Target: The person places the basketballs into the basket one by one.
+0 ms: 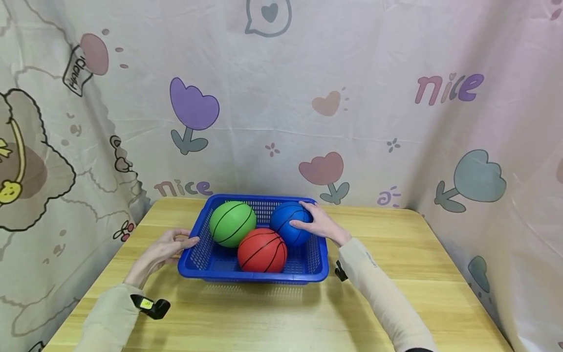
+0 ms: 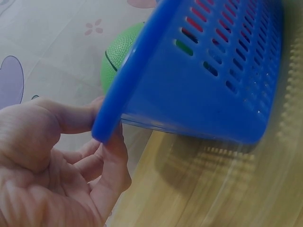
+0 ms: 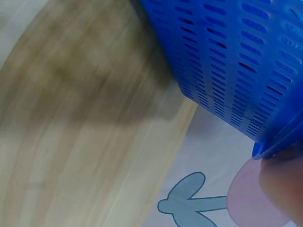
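A blue plastic basket [image 1: 252,276] with slotted walls holds a green ball [image 1: 232,224], a red ball [image 1: 262,250] and a blue ball [image 1: 281,220], each lined in black like a basketball. My left hand [image 1: 164,250] pinches the basket's left rim; in the left wrist view, the thumb lies on one side of the rim [image 2: 124,90] and fingers on the other. At the right end, my right hand [image 1: 323,222] reaches over the rim and grips the blue ball, thumb and fingers spread over its right side. Only part of that hand [image 3: 284,182] shows in the right wrist view.
The basket is at the far part of a light wooden table [image 1: 382,274], near its back edge. A pale printed curtain [image 1: 264,98] with tulips and lettering hangs behind and along both sides. Black wrist cameras [image 1: 151,307] sit on both sleeves.
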Available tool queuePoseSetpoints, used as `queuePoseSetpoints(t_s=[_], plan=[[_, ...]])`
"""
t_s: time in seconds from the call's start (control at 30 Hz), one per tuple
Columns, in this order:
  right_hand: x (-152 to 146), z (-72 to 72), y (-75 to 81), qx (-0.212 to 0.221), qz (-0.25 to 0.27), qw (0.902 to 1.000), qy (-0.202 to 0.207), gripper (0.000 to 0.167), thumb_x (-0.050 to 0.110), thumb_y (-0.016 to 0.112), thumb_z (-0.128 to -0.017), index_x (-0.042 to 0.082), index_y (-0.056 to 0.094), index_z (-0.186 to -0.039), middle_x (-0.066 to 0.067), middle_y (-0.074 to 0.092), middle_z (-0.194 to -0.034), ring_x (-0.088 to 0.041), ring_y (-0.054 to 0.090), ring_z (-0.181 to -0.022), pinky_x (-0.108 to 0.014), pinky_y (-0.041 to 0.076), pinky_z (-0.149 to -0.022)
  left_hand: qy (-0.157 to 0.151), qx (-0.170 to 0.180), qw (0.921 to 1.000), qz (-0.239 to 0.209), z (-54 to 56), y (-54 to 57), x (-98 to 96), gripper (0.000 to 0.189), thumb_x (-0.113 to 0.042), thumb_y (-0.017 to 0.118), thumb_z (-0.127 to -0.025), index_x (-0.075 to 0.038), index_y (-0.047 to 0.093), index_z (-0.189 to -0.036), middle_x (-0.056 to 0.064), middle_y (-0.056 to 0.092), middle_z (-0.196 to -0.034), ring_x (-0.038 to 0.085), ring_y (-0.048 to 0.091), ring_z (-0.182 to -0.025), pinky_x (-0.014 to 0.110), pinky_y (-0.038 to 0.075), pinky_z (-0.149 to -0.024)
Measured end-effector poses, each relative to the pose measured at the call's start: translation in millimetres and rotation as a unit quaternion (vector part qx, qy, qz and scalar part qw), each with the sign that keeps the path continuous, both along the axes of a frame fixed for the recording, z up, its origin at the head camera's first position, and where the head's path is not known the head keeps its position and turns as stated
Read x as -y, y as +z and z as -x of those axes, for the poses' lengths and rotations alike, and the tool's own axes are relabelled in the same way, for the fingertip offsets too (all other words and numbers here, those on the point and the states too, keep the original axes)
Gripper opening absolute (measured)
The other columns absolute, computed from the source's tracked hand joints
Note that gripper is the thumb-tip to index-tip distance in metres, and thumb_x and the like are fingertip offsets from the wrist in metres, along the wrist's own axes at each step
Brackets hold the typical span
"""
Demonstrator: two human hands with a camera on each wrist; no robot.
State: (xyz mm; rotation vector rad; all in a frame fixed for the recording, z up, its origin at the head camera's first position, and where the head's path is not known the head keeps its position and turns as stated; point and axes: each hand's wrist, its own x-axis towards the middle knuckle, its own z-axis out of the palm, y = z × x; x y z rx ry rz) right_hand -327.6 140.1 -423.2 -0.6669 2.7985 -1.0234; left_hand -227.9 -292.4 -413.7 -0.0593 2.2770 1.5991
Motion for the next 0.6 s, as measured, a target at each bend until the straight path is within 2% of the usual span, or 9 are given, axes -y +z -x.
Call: queuePoseSetpoints(t_s=[0.17, 0.27, 0.5, 0.6], plan=[[-1, -2.5, -2.5, 0.022, 0.023, 0.9994, -0.013, 0.09, 0.059, 0.067, -0.089, 0.016, 0.031, -0.159, -0.015, 0.028, -0.166, -0.044, 0.012, -0.156, -0.066, 0.024, -0.121, 0.001, 0.002, 1.0, 0.003, 0.2, -1.3, -0.1, 0.068, -0.028, 0.057, -0.103, 0.013, 0.024, -0.146, 0.031, 0.058, -0.132, 0.013, 0.071, -0.088, 0.037, 0.063, -0.078], [-3, -4.7, -3.9, 0.022, 0.035, 0.9989, -0.022, 0.089, 0.06, 0.066, -0.09, 0.017, 0.03, -0.159, -0.013, 0.026, -0.167, -0.043, 0.009, -0.156, -0.067, 0.022, -0.121, 0.004, 0.003, 1.0, 0.005, 0.6, -1.6, -0.8, 0.067, -0.028, 0.057, -0.103, 0.012, 0.026, -0.146, 0.031, 0.058, -0.132, 0.014, 0.071, -0.087, 0.037, 0.063, -0.078], [-5, -11.4, -5.2, -0.028, 0.03, 0.9991, -0.012, 0.085, 0.053, 0.066, -0.092, 0.012, 0.031, -0.158, -0.013, 0.03, -0.165, -0.044, 0.01, -0.156, -0.066, 0.021, -0.122, -0.003, -0.001, 1.0, 0.009, 0.0, 0.3, 0.2, 0.071, -0.028, 0.056, -0.104, 0.015, 0.02, -0.147, 0.036, 0.051, -0.136, 0.012, 0.069, -0.088, 0.036, 0.062, -0.078], [-7, -13.7, -5.7, -0.04, 0.025, 0.9989, -0.009, 0.085, 0.051, 0.068, -0.091, 0.013, 0.032, -0.158, -0.012, 0.031, -0.165, -0.043, 0.011, -0.156, -0.066, 0.02, -0.122, 0.001, 0.004, 1.0, 0.005, -0.1, 0.2, 0.1, 0.07, -0.028, 0.057, -0.103, 0.014, 0.022, -0.147, 0.034, 0.053, -0.136, 0.012, 0.069, -0.088, 0.036, 0.062, -0.079]])
